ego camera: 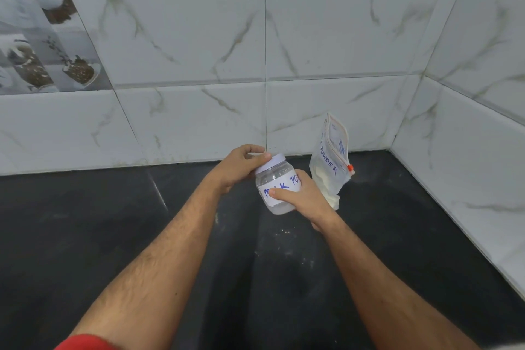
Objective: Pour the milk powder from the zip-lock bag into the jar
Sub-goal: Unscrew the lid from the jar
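A clear jar (pixel 277 189) is held up in the air over a black counter (pixel 142 236). It is tilted a little to the left. A white lid (pixel 270 162) is on top of the jar. A white label (pixel 282 186) with blue letters is stuck on its side.

The lid is gripped by the left hand (pixel 241 165), with the fingers curled over its top edge and the thumb on its near side. The body of the jar is held by the right hand (pixel 302 197). The thumb is laid across the label, and the other fingers are wrapped around the far side of the jar.

A zip-lock bag (pixel 331 162) is stood just to the right of the jar, near the back wall. It is not touched by either hand. Its top looks parted, and an orange slider (pixel 350 168) is seen at the right end of the zip. Pale powder (pixel 326 179) is seen in the lower part of the bag. Blue letters are written on the bag too.

White tiles (pixel 312 37) with thin brown lines are seen on the walls behind and at the right. A few white specks are scattered on the counter. A bit of red sleeve (pixel 85 342) is seen at the bottom left.
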Demonstrator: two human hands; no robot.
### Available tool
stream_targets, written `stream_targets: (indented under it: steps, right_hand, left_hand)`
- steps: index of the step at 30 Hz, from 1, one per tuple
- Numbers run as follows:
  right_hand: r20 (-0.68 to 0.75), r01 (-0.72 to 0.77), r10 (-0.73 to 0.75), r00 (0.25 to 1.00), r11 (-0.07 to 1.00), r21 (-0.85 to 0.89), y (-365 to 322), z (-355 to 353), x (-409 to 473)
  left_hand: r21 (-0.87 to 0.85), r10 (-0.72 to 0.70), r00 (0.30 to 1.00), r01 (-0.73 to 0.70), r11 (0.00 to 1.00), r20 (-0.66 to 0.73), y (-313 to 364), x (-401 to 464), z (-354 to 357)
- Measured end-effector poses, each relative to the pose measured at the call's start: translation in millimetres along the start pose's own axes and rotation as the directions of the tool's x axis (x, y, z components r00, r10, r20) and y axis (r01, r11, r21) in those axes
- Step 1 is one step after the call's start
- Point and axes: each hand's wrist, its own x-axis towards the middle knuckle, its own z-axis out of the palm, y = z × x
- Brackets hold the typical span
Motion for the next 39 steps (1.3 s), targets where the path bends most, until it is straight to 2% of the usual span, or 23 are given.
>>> stream_targets:
  steps: [3,7,16,22,31,34,39]
  right_hand:
    - [0.044,0.039,-0.037,0.998,0.998,-0.042,1,8,-2]
    - [0.006,0.03,-0.029,1.0,0.998,-0.055,4,14,-2]
    - [-0.078,0.015,-0.024,0.997,0.993,-0.116,5,8,2]
    - [-0.037,0.039,-0.046,0.998,0.986,-0.163,-5,20,-11]
    - [-0.082,0.025,-0.036,0.996,0.991,-0.135,-4,19,-9]
    - [-0.119,0.016,-0.03,0.992,0.993,-0.117,-6,15,-9]
    - [-0.099,-0.007,-0.006,0.995,0.991,-0.136,-9,16,-15]
  left_hand:
    - [0.002,0.012,1.0,-0.012,1.0,-0.002,2,-1,5]
    - [-0.022,0.021,0.999,-0.022,1.0,-0.027,3,-4,7]
    - [-0.031,-0.03,0.999,0.031,0.999,0.014,-11,-7,-14]
    - [-0.02,-0.004,1.0,0.004,1.0,-0.002,-8,-4,-5]
    - [-0.014,-0.005,0.999,0.004,1.0,-0.034,-17,-5,-11]
    - [0.026,-0.04,0.998,0.041,0.999,-0.047,-21,-9,-19]
    - [0.097,-0.046,0.996,0.054,0.994,-0.081,-24,-9,-20]
